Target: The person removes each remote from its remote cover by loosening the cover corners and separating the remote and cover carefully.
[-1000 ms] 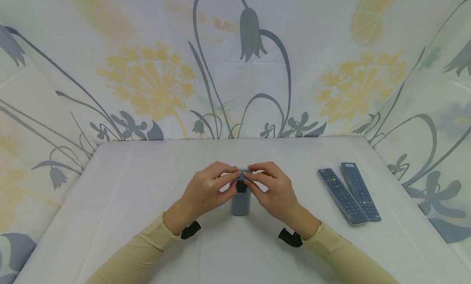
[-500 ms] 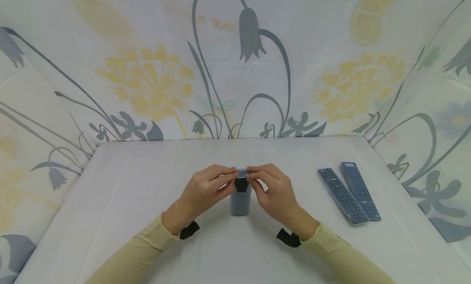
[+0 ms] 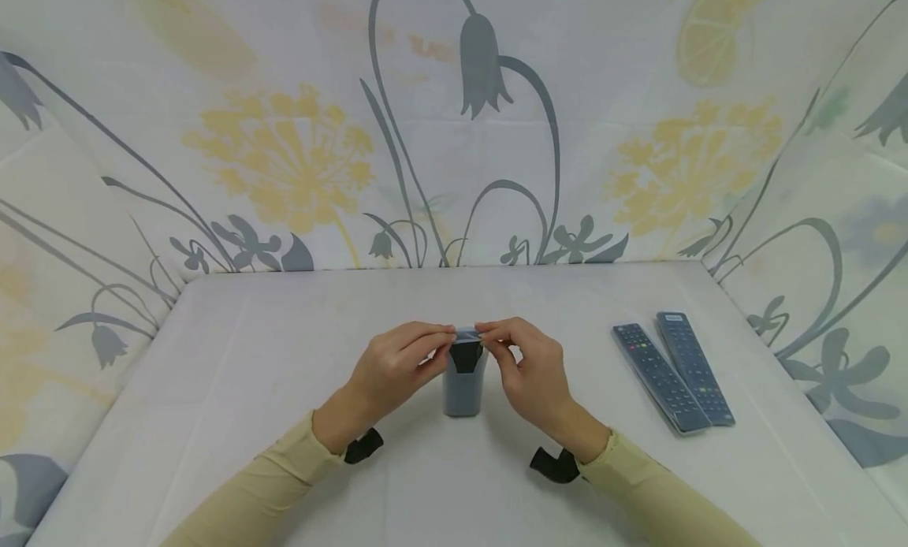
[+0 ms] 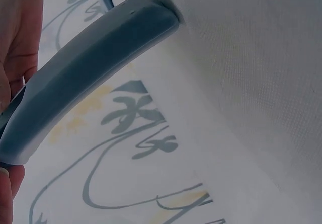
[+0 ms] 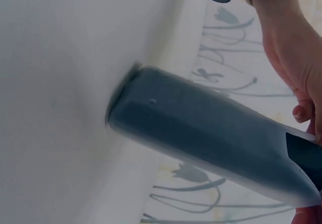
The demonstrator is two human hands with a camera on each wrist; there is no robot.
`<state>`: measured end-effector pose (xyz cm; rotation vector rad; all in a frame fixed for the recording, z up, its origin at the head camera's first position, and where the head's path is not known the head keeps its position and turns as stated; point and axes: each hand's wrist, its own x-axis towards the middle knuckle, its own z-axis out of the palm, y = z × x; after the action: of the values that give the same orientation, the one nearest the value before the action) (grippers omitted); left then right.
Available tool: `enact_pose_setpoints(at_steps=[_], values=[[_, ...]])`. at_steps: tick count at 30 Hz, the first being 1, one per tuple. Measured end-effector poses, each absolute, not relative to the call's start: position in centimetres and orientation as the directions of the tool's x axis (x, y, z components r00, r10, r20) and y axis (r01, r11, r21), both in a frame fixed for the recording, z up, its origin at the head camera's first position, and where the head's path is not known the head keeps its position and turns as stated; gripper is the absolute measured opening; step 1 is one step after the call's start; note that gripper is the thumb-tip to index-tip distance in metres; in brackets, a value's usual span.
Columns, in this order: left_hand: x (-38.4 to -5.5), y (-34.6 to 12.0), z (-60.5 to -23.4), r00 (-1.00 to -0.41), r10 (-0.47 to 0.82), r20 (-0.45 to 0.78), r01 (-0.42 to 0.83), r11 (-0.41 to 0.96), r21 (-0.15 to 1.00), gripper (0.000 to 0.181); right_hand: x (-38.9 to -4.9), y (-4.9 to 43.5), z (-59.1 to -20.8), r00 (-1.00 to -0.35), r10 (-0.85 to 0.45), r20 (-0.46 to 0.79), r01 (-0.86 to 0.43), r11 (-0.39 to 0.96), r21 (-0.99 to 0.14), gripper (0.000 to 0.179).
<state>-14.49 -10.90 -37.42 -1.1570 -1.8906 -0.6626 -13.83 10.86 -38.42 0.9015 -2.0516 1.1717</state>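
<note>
At the middle of the table a curved blue-grey remote cover [image 3: 463,395] stands upright on its lower end. A black part [image 3: 466,357] shows through a notch near its top, seemingly a remote control inside. My left hand [image 3: 399,359] pinches the top edge from the left. From the right, my right hand [image 3: 530,363] pinches the same edge between thumb and fingers. In the left wrist view the cover [image 4: 90,65] shows its curved side, with its base on the cloth. The right wrist view has its broad face [image 5: 201,133]. Fingers hide parts of the top.
Two button-covered remote controls, one nearer [image 3: 660,377] and one farther [image 3: 698,373], lie partly overlapping at the right. A white cloth covers the table [image 3: 284,326]. Flower-printed fabric [image 3: 298,153] rises behind and at both sides. Black straps [image 3: 556,466] hang at the wrists.
My fingertips have drawn slightly apart along the top edge, so more of the light band and black part shows. The cover still stands in the same place.
</note>
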Motion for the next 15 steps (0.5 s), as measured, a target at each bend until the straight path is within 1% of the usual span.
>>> enact_pose_setpoints(at_steps=[4, 9, 12, 15], values=[[-14.43, -10.8, -37.64, -0.267, 0.447, 0.854, 0.904, 0.423, 0.061, 0.012, -13.68, 10.78, -38.37, -0.667, -0.209, 0.715, -0.736, 0.332, -0.59, 0.018], [-14.44, -10.72, -37.74, -0.291, 0.422, 0.859, 0.91, 0.399, 0.112, 0.011, -13.53, 10.69, -38.0, -0.769, -0.178, 0.613, -0.638, 0.25, -0.728, 0.012], [-14.45, -10.73, -37.75, -0.3, 0.418, 0.858, 0.91, 0.394, 0.127, 0.012, -13.6, 10.76, -37.86, -0.819, -0.177, 0.545, -0.573, 0.228, -0.787, 0.009], [-14.46, -10.79, -37.76, -0.303, 0.417, 0.857, 0.911, 0.39, 0.132, 0.013, -13.66, 10.86, -37.72, -0.855, -0.184, 0.486, -0.517, 0.219, -0.827, 0.007]])
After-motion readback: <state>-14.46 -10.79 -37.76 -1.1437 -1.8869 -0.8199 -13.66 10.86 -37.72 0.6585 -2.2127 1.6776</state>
